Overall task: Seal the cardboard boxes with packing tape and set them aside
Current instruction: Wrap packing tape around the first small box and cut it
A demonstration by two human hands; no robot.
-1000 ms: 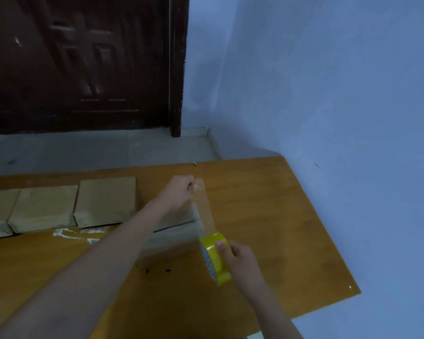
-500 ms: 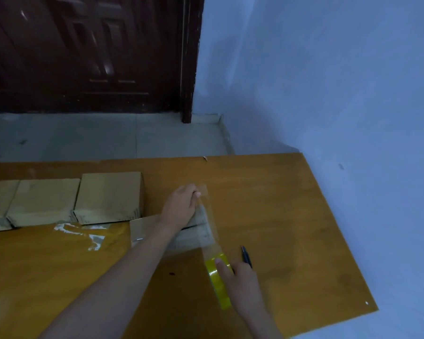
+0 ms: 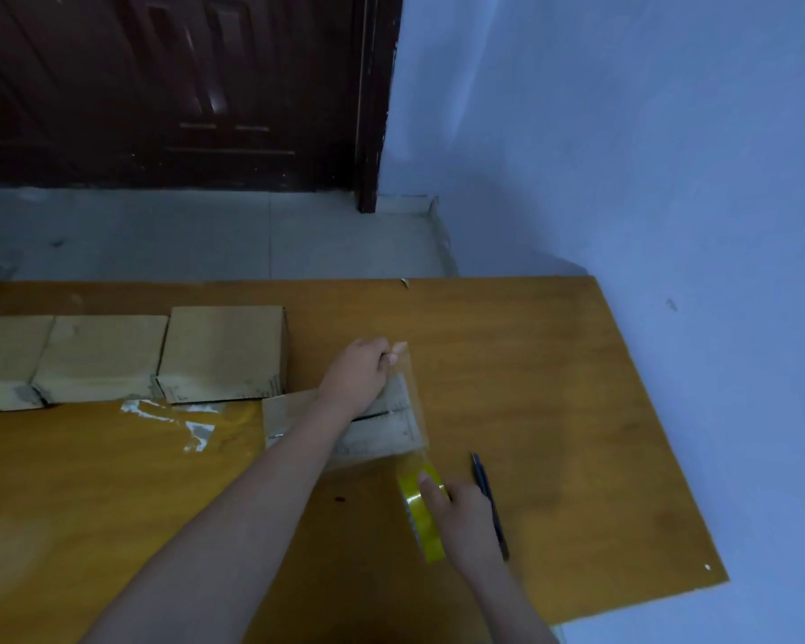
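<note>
We see the left hand pinching the free end of a clear tape strip above the far edge of the cardboard box, fingers curled on it. The right hand grips the yellow tape roll just in front of the box, fingers wrapped round it, thumb on the rim. The strip runs taut from roll to left hand, across the box's right end. The box sits mid-table, partly hidden by the left forearm. 3 boxes stand in a row to the left, touching each other. Tape scraps lie before them. A dark pen lies beside the right hand.
</note>
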